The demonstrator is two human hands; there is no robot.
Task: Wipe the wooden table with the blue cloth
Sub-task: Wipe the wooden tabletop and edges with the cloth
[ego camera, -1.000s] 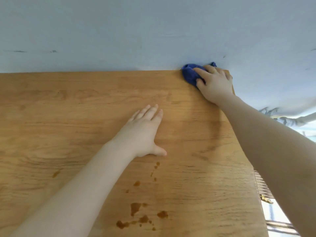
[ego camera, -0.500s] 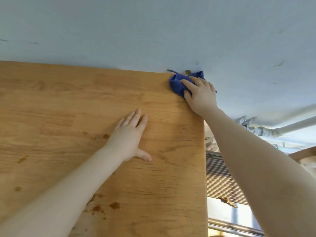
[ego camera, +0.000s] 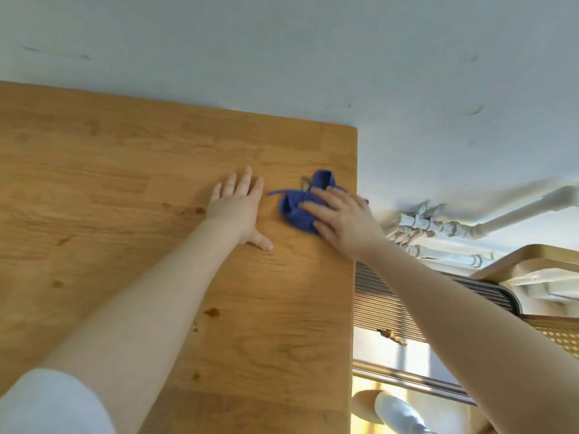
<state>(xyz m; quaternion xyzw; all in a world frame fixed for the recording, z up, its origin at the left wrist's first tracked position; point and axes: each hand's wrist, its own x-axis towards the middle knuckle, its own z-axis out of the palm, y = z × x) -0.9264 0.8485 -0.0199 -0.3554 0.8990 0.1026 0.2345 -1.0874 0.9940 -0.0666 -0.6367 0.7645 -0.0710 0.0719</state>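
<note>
Cloth (ego camera: pixel 297 211), blue, bunched, on wooden table (ego camera: pixel 156 170) near right edge; right hand (ego camera: pixel 341 223) presses it flat, fingers spread; left hand (ego camera: pixel 238 208) just beside, palm down, fingers straight, holding nothing; brown stains (ego camera: pixel 212 312) nearer

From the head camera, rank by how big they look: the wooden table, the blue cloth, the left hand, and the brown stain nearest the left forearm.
1. Wooden table
2. Left hand and blue cloth: look alike, and the right hand covers part of the cloth, so unranked
3. Brown stain
</note>
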